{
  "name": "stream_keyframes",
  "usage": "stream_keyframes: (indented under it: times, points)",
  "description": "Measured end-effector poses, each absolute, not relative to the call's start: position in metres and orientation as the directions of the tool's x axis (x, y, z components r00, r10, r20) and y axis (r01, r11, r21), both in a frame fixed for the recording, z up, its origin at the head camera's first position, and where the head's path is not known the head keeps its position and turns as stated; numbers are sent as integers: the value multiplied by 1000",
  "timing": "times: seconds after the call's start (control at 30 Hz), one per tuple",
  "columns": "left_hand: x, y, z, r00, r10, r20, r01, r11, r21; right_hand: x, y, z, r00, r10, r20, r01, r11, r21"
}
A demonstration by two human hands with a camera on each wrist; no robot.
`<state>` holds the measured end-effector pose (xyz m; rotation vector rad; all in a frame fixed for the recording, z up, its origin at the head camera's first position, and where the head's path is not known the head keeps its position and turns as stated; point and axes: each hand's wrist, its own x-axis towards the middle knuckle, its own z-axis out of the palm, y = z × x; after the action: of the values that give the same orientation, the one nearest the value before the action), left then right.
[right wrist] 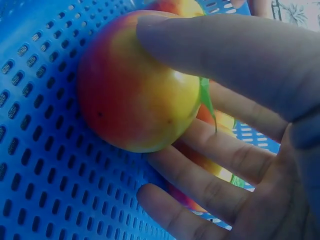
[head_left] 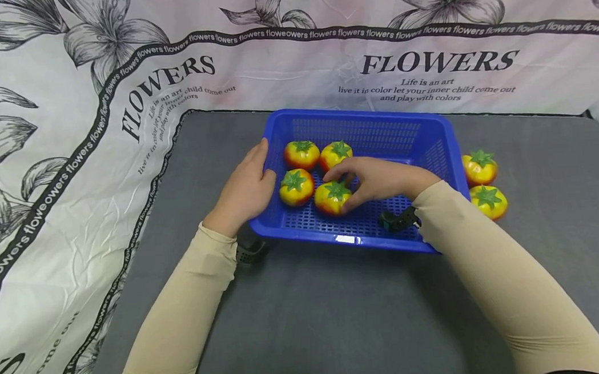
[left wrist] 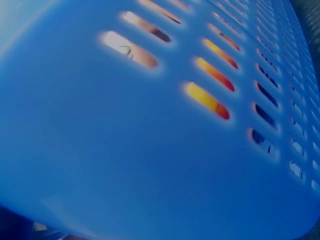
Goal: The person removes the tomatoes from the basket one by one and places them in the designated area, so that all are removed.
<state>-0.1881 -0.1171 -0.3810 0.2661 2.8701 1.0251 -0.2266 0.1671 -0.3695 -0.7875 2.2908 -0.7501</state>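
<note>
Slippage is the main risk we see: the glossy held fruit (head_left: 333, 198), low in the near part of the blue basket (head_left: 302, 236), is round, so a pinch set off its middle could let it roll into the neighbouring fruit (head_left: 296, 188). A jolt to the basket could also nudge the far outside fruit (head_left: 480, 168) by its right wall. Our right hand (head_left: 381, 179) pinches the held fruit between thumb and curved fingers; our left hand (head_left: 245, 187) lies along the basket's left edge, fingers straight, how firmly we cannot tell.

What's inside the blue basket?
Four red-yellow fruits, one gripped by the right hand, plus a black wrist device. Basket floor directly beneath these is covered; can't see there.
</note>
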Motion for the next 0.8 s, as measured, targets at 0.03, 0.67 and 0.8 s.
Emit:
stream_keyframes:
  times: [0.03,0.67,0.8]
  points:
    - [-188,-117,-381,-982,190,-19,134,760,636,-227,167,-369,-645,-681,-347,-350,667,-658]
    - [-186,-118,-379,-982,186,-33,123,759,639,-225,170,-364,-666,-684,-298,-388,659,-644]
    - [-186,-118,-379,-981,191,-19,135,759,636,-224,174,-358,-690,-666,-284,-377,665,-645]
